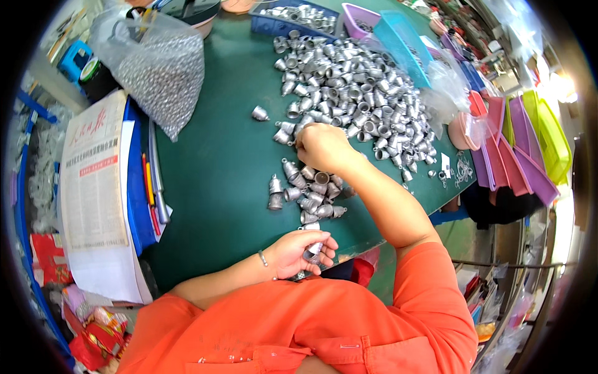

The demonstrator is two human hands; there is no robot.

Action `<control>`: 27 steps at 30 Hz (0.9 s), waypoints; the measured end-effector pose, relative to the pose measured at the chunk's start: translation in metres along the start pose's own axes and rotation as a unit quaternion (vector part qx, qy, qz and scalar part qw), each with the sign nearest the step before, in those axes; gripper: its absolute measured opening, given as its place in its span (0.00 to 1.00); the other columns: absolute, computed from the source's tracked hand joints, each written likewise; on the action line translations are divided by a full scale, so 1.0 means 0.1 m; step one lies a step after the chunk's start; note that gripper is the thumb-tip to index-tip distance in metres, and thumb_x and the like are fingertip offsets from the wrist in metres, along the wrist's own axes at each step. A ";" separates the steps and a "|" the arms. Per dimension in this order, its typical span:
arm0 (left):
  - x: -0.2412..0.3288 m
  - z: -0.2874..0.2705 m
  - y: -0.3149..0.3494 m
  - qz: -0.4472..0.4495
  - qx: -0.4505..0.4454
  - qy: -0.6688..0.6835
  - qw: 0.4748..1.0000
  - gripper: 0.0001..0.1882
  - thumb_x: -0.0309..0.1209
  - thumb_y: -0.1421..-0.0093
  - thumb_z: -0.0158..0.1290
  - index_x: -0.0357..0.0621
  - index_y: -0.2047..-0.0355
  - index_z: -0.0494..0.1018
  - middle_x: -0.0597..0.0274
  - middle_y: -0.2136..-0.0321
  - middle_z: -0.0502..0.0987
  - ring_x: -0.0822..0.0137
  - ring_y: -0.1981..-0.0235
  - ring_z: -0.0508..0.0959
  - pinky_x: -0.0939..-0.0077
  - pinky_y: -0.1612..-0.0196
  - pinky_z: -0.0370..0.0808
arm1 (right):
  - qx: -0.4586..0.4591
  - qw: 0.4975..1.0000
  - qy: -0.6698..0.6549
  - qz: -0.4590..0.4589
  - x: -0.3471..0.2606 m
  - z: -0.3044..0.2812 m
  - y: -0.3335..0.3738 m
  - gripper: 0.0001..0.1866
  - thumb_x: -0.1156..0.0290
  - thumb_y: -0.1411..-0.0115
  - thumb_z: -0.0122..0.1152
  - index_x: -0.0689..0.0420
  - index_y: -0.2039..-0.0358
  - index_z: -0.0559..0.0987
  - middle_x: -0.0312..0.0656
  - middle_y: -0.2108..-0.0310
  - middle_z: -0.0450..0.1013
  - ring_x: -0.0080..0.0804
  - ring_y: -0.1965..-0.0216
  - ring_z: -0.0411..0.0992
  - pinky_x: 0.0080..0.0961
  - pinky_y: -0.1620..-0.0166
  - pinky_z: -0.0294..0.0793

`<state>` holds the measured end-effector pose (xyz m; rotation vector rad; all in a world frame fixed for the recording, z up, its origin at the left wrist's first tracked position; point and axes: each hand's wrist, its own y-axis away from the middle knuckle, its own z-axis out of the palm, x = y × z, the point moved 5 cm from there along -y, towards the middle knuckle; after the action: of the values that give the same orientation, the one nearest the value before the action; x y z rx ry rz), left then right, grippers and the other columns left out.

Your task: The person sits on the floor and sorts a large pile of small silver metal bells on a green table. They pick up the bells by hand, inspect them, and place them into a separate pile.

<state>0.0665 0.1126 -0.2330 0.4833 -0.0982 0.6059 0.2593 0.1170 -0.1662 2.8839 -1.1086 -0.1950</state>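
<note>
My left hand [298, 254], palm turned up near the table's front edge, has its fingers curled around a small silver metal bell [313, 250]. Farther out, my right hand [324, 148] is closed, knuckles up, at the near-left edge of a large heap of similar bells [355, 87]. Its fingertips are hidden, and whatever they pinch does not show. Loose bells [284, 133] lie just left of these fingers. Between my two hands sits a smaller, darker group of bells [314, 190], some joined end to end. One bell [260, 113] lies apart on the left.
The green table [212, 187] carries a clear bag of small shiny balls [162, 75], a newspaper [93, 174] and pens [149, 184] at left. A blue crate [296, 34], a turquoise tray [402, 47] and a pink bowl [464, 131] edge the heap. Colourful bins [520, 143] stand right.
</note>
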 end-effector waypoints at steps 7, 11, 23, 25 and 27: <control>-0.01 -0.01 -0.02 -0.014 -0.027 0.015 0.999 0.15 0.37 0.37 0.41 0.37 0.65 0.72 0.58 0.70 0.75 0.65 0.68 0.78 0.72 0.73 0.76 | 0.097 0.483 -0.858 0.146 0.99 -0.06 0.49 0.05 0.70 0.50 0.55 0.55 0.71 0.72 0.41 0.72 0.72 0.25 0.78 0.68 0.14 0.84 0.59; 0.00 -0.02 -0.02 -0.011 -0.034 0.013 0.999 0.16 0.37 0.36 0.40 0.36 0.64 0.71 0.58 0.69 0.74 0.66 0.68 0.77 0.73 0.72 0.76 | 0.258 0.357 -0.875 0.200 1.87 -0.53 0.48 0.05 0.67 0.50 0.51 0.53 0.74 0.69 0.40 0.79 0.68 0.25 0.82 0.65 0.13 0.87 0.54; 0.02 -0.03 0.01 -0.010 -0.022 0.012 1.000 0.16 0.36 0.36 0.39 0.34 0.65 0.71 0.56 0.69 0.75 0.64 0.67 0.77 0.73 0.72 0.76 | 0.388 0.547 -0.686 0.282 3.27 -1.29 -0.02 0.15 0.67 0.40 0.48 0.60 0.55 0.70 0.46 0.60 0.70 0.35 0.58 0.69 0.37 0.54 0.68; 0.01 -0.03 -0.01 -0.017 -0.023 0.012 1.000 0.16 0.36 0.36 0.39 0.35 0.65 0.71 0.56 0.69 0.75 0.64 0.67 0.77 0.73 0.73 0.76 | 0.356 0.720 -0.520 0.292 2.98 -1.24 -0.02 0.13 0.67 0.42 0.51 0.59 0.59 0.73 0.43 0.64 0.72 0.31 0.62 0.70 0.32 0.60 0.71; 0.01 -0.03 0.00 -0.015 -0.025 0.023 0.999 0.16 0.36 0.36 0.39 0.35 0.65 0.71 0.56 0.69 0.75 0.64 0.67 0.77 0.73 0.73 0.76 | 0.175 0.861 -0.438 0.189 2.37 -1.07 -0.07 0.07 0.66 0.45 0.59 0.55 0.68 0.78 0.32 0.76 0.72 0.23 0.73 0.69 0.22 0.67 0.70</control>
<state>0.0669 0.1149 -0.2352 0.4219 -0.0632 0.5837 0.4525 -0.0370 -0.0849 2.7663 -1.9680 -1.5375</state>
